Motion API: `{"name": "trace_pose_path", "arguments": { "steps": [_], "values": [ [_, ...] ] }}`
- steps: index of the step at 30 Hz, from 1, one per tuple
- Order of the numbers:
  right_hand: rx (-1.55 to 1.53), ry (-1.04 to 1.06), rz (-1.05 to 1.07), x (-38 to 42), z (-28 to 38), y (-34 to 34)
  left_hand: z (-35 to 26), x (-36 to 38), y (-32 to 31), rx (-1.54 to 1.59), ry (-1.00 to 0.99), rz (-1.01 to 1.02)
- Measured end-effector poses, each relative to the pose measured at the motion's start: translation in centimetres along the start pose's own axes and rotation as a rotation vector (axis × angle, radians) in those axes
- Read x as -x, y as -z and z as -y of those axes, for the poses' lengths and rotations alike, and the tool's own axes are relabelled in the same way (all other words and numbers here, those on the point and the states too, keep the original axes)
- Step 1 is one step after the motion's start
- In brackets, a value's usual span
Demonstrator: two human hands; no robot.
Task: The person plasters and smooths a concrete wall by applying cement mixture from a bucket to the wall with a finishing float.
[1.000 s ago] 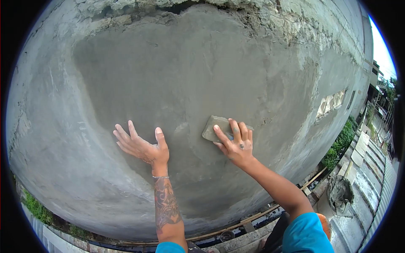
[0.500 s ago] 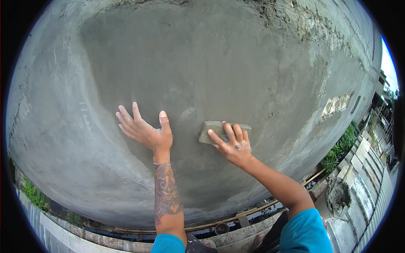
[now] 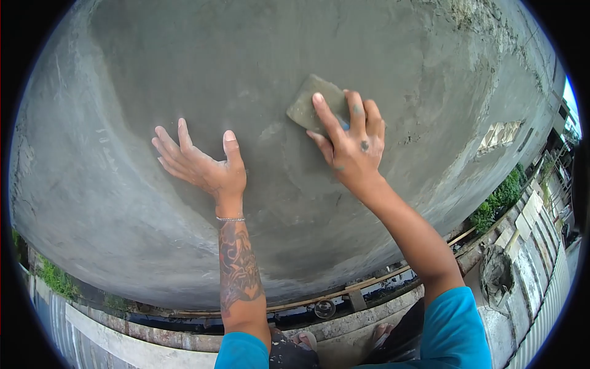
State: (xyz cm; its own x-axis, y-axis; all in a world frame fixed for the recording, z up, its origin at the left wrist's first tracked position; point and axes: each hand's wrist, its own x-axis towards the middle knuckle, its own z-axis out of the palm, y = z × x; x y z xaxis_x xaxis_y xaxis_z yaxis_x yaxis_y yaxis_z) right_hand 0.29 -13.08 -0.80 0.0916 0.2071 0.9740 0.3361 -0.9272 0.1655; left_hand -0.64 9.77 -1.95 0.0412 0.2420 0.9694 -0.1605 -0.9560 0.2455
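My right hand (image 3: 356,138) is wrapped round a flat grey-green block (image 3: 310,101), which lies tilted against the grey plastered wall (image 3: 246,67). Its thumb and fingers hold the block's near side and right edge. To the left, my left hand (image 3: 206,169) is raised in front of the darker plaster with its fingers spread, holding nothing. Whether it touches the wall is hard to tell.
A vent block (image 3: 495,136) is set in the wall at the right. Below runs a narrow ditch with a wooden strip and a round container (image 3: 324,309). A crumpled grey bag (image 3: 496,277) lies at lower right, near green plants (image 3: 505,195).
My right hand has moved up the wall with the block, which has turned from nearly level to slanted. My left hand appears slightly higher and further left, still spread.
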Motion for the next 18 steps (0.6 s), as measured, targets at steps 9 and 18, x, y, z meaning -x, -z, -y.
{"name": "trace_pose_path", "arguments": {
  "steps": [9,18],
  "values": [
    [0.015,0.195,0.016,0.0,-2.2,0.4,-0.2,-0.3,-0.1,0.003,0.017,-0.021],
    [0.016,-0.138,-0.205,-3.6,2.5,-1.6,0.2,0.2,-0.3,-0.036,-0.006,-0.014]
  ]
}}
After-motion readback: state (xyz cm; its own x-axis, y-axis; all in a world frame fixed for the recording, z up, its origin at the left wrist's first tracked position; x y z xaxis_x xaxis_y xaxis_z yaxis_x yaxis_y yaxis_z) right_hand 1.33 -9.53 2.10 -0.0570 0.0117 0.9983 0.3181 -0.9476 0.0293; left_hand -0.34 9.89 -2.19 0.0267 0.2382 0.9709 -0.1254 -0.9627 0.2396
